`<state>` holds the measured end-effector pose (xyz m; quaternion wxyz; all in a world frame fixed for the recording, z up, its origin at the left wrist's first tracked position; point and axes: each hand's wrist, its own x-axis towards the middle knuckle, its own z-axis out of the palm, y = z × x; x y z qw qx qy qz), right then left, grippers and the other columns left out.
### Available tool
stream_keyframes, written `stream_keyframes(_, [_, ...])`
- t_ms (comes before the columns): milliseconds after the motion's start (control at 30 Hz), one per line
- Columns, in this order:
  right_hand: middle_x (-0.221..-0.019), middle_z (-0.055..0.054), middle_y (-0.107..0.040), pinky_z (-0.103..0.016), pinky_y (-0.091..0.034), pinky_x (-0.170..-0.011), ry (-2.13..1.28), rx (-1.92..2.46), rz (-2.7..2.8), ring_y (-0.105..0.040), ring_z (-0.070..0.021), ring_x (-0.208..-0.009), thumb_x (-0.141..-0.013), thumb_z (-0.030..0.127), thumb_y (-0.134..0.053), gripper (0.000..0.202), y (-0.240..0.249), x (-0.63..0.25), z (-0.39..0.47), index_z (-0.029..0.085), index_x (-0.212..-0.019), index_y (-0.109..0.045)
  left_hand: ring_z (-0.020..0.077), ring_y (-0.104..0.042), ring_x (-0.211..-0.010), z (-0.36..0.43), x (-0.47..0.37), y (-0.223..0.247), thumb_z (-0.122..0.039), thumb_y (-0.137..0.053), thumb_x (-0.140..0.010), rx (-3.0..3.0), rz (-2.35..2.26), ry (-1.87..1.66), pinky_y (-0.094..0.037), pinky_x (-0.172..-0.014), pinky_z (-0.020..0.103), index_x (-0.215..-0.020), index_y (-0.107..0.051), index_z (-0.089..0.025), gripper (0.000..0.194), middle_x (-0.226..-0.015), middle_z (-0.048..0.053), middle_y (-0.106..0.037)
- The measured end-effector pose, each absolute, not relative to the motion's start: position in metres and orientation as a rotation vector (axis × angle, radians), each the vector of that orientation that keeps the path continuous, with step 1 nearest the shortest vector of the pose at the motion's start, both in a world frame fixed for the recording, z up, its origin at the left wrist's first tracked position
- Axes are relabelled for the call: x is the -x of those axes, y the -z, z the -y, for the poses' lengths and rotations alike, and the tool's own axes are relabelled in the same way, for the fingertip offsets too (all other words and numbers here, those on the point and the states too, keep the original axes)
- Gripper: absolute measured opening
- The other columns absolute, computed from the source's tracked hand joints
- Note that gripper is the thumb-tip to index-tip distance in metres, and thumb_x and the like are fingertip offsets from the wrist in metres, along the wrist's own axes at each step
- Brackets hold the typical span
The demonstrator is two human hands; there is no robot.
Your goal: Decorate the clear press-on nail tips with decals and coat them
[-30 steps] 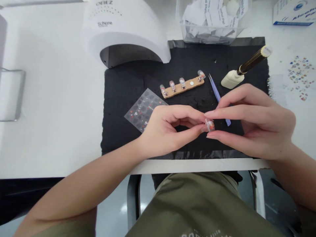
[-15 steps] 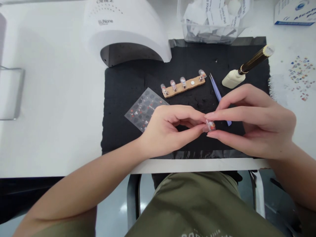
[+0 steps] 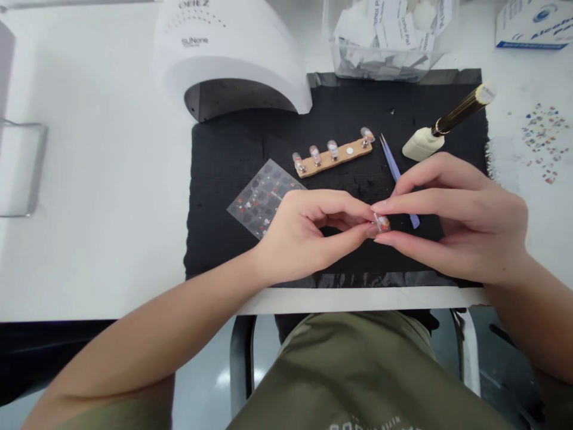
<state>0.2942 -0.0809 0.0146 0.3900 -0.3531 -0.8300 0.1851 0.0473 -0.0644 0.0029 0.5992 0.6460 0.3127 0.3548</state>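
Between my two hands is a small decorated nail tip [image 3: 382,223], clear with orange and white designs. My left hand [image 3: 313,236] pinches its left end between thumb and fingers. The fingertips of my right hand [image 3: 461,224] rest on its upper and lower edges. Above them lies a wooden strip [image 3: 342,156] bearing several similar nail tips and one bare white dot. Purple tweezers [image 3: 391,164] lie partly behind my right fingers. A clear sticker sheet [image 3: 255,200] is partly covered by my left hand.
A white lamp [image 3: 237,54] stands at the back left. Behind the black mat [image 3: 215,239] is a clear tub [image 3: 380,60] of pad packets. A cream bottle [image 3: 423,143] stands at right, near scattered small decorations [image 3: 544,134] and an Alcohol Pad box [image 3: 532,27].
My right hand has shifted very slightly left. Both hands keep nearly the same pose around the nail tip.
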Motion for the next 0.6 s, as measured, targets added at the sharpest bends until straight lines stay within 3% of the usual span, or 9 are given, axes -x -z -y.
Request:
stream_keyframes(200, [-0.104,-0.002,-0.077,-0.034,-0.068,-0.077,-0.434,0.887,2.114,-0.074,-0.0152,-0.089,-0.099,0.023,-0.086,0.02,-0.0109,-0.2886,0.0856,0.029,-0.118,-0.082,0.0189,-0.088,-0.086,0.0624,-0.0435,-0.004,-0.017,-0.083,-0.097,-1.466,-0.66,-0.838,-0.074,-0.083,0.024,-0.1,-0.089,-0.018,0.007,-0.095,0.006,-0.091])
stream_keyframes(400, [-0.104,-0.004,-0.077,-0.038,-0.071,-0.079,-0.398,0.87,2.131,-0.077,-0.0192,-0.093,-0.102,0.024,-0.082,0.019,-0.0101,-0.2844,0.0883,0.033,-0.118,-0.081,0.019,-0.088,-0.085,0.0641,-0.0449,-0.003,-0.026,-0.097,-0.09,-1.374,-0.676,-0.797,-0.074,-0.08,0.024,-0.101,-0.088,-0.018,0.016,-0.097,0.006,-0.09])
stream_keyframes(600, [-0.104,-0.004,-0.077,-0.036,-0.07,-0.081,-0.387,0.841,2.155,-0.076,-0.0178,-0.094,-0.101,0.022,-0.083,0.02,-0.0131,-0.2859,0.0876,0.029,-0.12,-0.08,0.0146,-0.087,-0.082,0.0638,-0.0501,-0.0046,-0.009,-0.096,-0.085,-1.327,-0.641,-0.832,-0.072,-0.08,0.018,-0.097,-0.089,-0.018,0.017,-0.093,0.002,-0.089])
